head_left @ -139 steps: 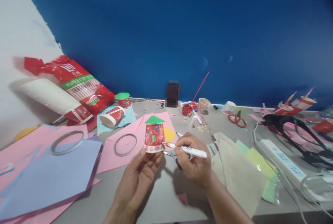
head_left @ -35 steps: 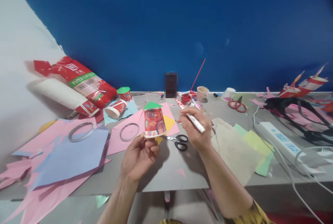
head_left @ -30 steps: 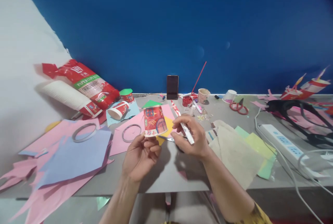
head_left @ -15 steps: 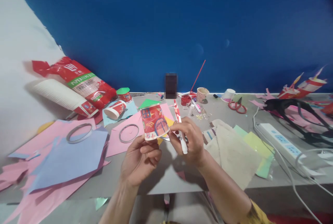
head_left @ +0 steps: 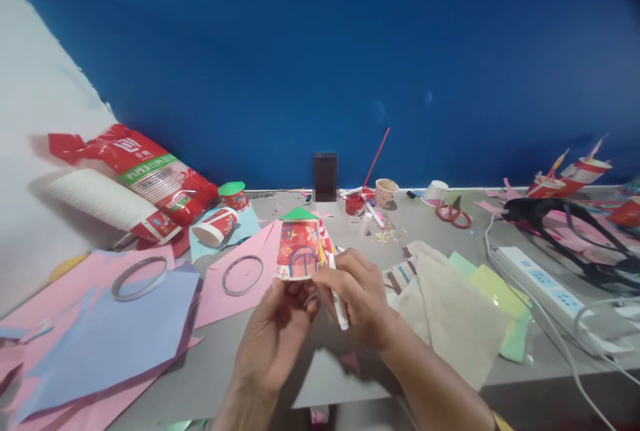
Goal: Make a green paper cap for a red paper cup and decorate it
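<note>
One green-roofed cup hangs over the desk, before the right side of the pink sheet. Left hand grips its rim, presumably so the drawn arch faces the person; right hand grips the marker, tucked aside, seemingly freeing fingertips for steadying.

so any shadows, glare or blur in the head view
Head view: shadow on the table below the right hand; head view: small highlights on the red bag; head view: fine detail on the held cup looks soft, and the dark upright rectangle is pixelated.
</note>
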The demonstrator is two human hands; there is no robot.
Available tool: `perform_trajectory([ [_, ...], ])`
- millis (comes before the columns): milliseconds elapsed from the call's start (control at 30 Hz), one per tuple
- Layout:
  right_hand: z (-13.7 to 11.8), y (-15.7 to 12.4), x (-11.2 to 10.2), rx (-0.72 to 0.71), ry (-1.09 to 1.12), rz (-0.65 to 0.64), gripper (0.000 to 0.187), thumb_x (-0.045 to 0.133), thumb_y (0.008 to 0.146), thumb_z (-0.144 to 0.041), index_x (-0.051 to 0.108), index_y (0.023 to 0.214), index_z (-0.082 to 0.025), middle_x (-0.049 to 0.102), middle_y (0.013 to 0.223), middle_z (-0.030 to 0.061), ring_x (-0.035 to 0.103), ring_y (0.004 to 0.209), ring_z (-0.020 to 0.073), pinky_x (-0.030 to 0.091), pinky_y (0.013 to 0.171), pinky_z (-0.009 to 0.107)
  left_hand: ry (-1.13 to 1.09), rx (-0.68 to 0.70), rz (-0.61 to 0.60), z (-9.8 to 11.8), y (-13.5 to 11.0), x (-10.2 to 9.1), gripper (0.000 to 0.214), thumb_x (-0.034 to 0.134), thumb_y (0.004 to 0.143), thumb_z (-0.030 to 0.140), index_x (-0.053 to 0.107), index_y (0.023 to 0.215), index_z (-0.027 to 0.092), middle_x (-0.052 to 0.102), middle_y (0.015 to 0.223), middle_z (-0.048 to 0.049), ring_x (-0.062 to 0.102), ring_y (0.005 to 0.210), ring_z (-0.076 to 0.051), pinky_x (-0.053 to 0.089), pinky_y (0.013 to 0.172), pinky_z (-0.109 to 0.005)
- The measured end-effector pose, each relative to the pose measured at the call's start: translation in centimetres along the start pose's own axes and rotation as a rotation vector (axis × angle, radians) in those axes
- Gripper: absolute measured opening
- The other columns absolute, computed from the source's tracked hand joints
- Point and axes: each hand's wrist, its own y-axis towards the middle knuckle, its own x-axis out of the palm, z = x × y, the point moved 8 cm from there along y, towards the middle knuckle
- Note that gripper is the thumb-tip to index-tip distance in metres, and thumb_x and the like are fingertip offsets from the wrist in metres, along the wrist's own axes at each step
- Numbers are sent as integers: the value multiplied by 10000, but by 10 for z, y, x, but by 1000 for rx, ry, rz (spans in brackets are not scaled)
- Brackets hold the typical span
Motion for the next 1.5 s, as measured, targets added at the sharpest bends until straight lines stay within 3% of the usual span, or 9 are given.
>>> perform_trajectory([
  [100,-4,-1,5,-13,3,-54,332,540,896,-86,612,1178,-247,593,768,18,532,688,200,436,637,323,14,63,10,3,0,-3,274,918,653,140,745,864,156,713,734,0,683,704,-165,597,633,-282],
  [200,-4,1,7,11,30,-82,311,513,906,-92,613,1155,-249,586,730,14,528,677,205,438,622,328,43,93,29,8,2,-7,209,897,681,133,752,831,143,734,753,-16,692,718,-162,603,642,-270],
  [400,-7,9,-15,6,117,90,340,570,946,-65,600,1246,-221,696,807,34,587,666,179,480,620,315,27,57,85,8,12,-15,48,718,861,93,751,880,123,779,821,-78,725,731,-167,618,655,-270],
  [533,-8,15,-23,19,134,134,228,533,1055,-298,679,1198,-197,707,774,55,608,659,182,515,608,311,-7,2,151,4,15,-22,134,616,933,84,739,894,122,783,809,-87,742,725,-171,624,636,-270],
  [600,-8,16,-24,29,123,151,225,534,1055,-311,693,1153,-185,719,785,68,627,676,184,532,627,314,-12,-3,159,3,15,-24,152,599,944,85,738,900,125,787,818,-89,750,742,-177,632,652,-282],
  [733,-4,15,-25,87,102,163,132,565,991,-163,657,1079,-196,718,799,57,658,696,188,544,637,319,21,23,127,2,16,-26,117,647,916,97,754,951,130,799,895,-94,763,844,-200,646,746,-321],
  [967,2,13,-22,136,82,144,81,575,956,-135,619,980,-198,680,767,43,648,678,179,533,623,308,135,88,74,3,17,-28,162,833,764,162,777,912,126,793,945,-91,735,885,-199,637,839,-340],
  [1500,4,14,-27,142,48,193,88,586,954,-117,617,965,-199,687,762,40,634,677,171,520,619,293,374,209,25,11,15,-24,162,887,700,280,784,749,165,727,787,-47,682,840,-189,581,815,-290],
])
